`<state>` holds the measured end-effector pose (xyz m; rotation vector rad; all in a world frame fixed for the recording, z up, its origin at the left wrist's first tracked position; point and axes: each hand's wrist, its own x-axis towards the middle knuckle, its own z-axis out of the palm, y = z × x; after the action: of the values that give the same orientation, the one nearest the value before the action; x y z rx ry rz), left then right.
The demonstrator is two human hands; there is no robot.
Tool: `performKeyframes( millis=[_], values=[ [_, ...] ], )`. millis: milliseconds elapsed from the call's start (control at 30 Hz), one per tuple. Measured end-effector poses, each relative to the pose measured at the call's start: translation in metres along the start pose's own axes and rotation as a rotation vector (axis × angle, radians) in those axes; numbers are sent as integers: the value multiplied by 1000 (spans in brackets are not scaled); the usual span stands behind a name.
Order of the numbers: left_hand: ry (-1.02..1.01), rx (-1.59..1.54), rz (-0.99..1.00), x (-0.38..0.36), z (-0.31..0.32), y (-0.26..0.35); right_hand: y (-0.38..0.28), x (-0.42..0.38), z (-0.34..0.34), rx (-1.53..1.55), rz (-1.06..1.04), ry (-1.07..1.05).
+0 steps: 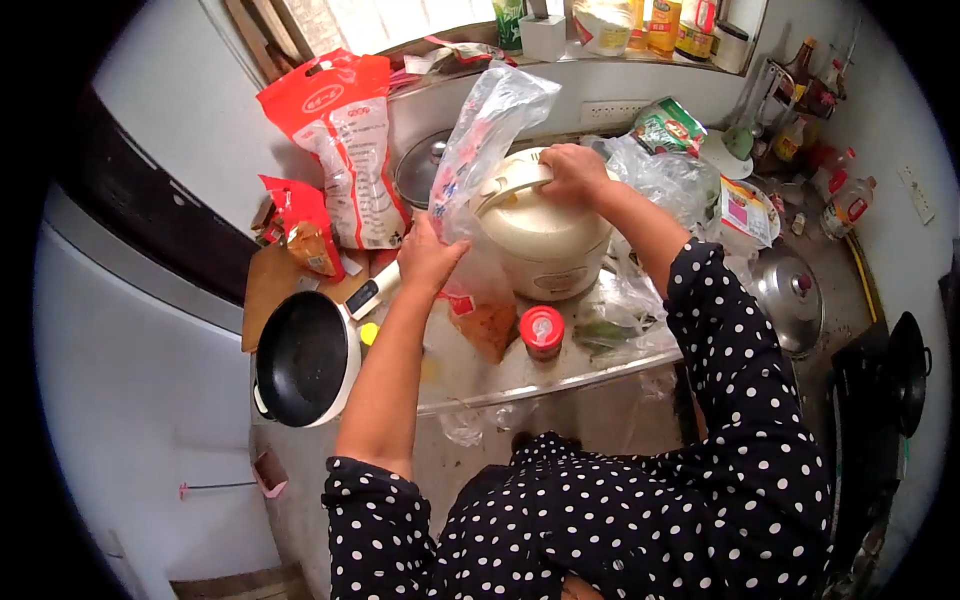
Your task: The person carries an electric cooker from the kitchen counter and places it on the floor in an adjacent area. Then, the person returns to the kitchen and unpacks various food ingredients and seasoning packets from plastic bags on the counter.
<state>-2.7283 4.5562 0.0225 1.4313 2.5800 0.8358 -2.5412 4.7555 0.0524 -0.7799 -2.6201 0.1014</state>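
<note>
Plastic bag (505, 105), clear, its lower corner full of reddish-brown food (485, 325), is at seven o'clock from the rice cooker (560, 240), over the front of the counter (465, 385). Nearest in, a black frying pan (305, 360) sits at eight o'clock from the cooker, and a jar (542, 330) with a red lid at six o'clock, just beside the food. The left hand (430, 253) is closed around the bag's middle, bunching it. The right hand (572, 175) lies on the cooker's top with fingers bent, by the carrying handle; I cannot tell whether it grips. Farther back are a red-and-white sack (350, 150) at ten o'clock, a green packet (668, 127) between one and two, and, farthest, bottles (664, 25) at one o'clock.
</note>
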Motion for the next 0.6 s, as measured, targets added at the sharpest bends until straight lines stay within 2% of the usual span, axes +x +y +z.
performKeyframes(
  millis=[33, 133, 267, 333, 433, 600],
  values=[
    [11, -94, 13, 5, 5, -13, 2, 0, -1, -1, 3, 1],
    [65, -52, -93, 7, -4, -25, 3, 1, -2, 71, -22, -3],
    [167, -76, -126, 2, -1, -56, 7, 3, 1, 59, -15, -58],
    [208, -189, -138, -4, -7, -58, 11, 5, 2, 64, -19, -56],
    [202, -204, -120, -1, -3, -78, 13, 3, -1, 107, -50, -51],
    [172, -174, -149, -3, -11, -69, 9, 10, -3, 58, -89, -81]
  ],
)
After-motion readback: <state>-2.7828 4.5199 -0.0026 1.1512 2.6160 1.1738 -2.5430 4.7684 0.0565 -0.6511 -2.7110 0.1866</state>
